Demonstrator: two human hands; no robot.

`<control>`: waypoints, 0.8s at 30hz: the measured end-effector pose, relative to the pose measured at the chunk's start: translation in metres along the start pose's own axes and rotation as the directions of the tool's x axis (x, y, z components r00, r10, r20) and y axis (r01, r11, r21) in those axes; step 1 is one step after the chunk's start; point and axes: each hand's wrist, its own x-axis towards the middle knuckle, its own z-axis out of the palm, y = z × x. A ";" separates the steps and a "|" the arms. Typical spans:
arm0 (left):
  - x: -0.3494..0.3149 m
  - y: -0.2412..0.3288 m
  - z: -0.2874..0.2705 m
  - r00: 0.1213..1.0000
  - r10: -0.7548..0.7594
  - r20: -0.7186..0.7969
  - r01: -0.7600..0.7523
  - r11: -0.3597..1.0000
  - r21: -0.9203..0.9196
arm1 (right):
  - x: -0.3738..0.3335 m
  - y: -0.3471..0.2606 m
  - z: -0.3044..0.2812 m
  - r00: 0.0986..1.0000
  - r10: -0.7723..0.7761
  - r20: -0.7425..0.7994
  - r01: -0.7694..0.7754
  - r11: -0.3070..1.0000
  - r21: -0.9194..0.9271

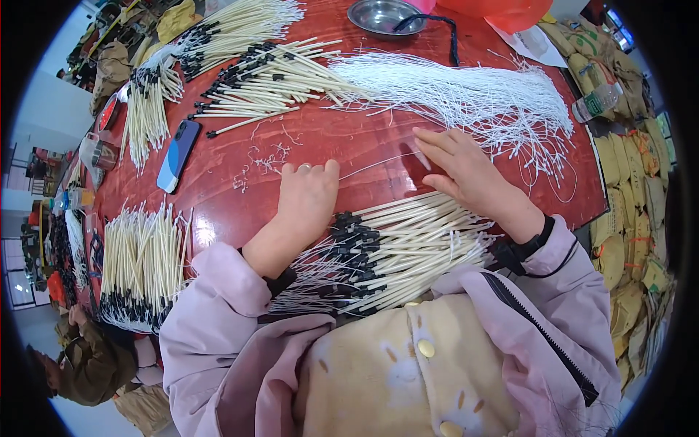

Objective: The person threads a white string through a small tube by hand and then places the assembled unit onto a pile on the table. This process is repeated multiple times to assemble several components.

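Note:
My left hand (309, 195) is closed, with a thin white string (373, 166) running out from it to the right. The string reaches the fingers of my right hand (470, 169), which are stretched out, with the thumb apart from them. Below both hands, close to my body, lies a pile of cream-coloured rods (419, 244) with black end pieces, and white strings trail from their left ends. Beyond my right hand spreads a large bundle of loose white strings (466, 91). Small curled string scraps (269, 156) lie beyond my left hand.
More rods (269, 80) with black ends are heaped at the far left, and another stack (145, 255) sits at the near left. A phone (179, 156), a metal bowl (386, 16) and a plastic bottle (598, 102) are on the red table (364, 138). Sacks (626, 211) are piled at right; another person (91, 360) is at left.

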 end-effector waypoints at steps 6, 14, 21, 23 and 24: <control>-0.023 -0.017 0.012 0.980 -0.084 -0.183 0.044 0.976 -0.214 | 0.006 -0.002 0.007 0.982 -0.049 0.182 0.070 0.992 -0.109; -0.063 -0.070 0.015 0.859 -0.511 0.033 0.331 0.505 -0.797 | 0.001 -0.005 0.004 0.974 -0.047 0.221 0.072 0.992 -0.108; -0.079 -0.065 0.001 0.807 -0.565 0.170 0.540 0.590 -0.601 | 0.002 -0.002 0.009 0.976 -0.042 0.215 0.065 0.993 -0.103; -0.070 -0.076 -0.002 0.846 -0.498 0.192 0.522 0.695 -0.495 | 0.001 -0.001 0.010 0.978 -0.034 0.208 0.052 0.995 -0.083; -0.065 -0.084 -0.005 0.860 -0.467 0.206 0.508 0.742 -0.439 | 0.002 -0.001 0.010 0.978 -0.033 0.204 0.048 0.996 -0.072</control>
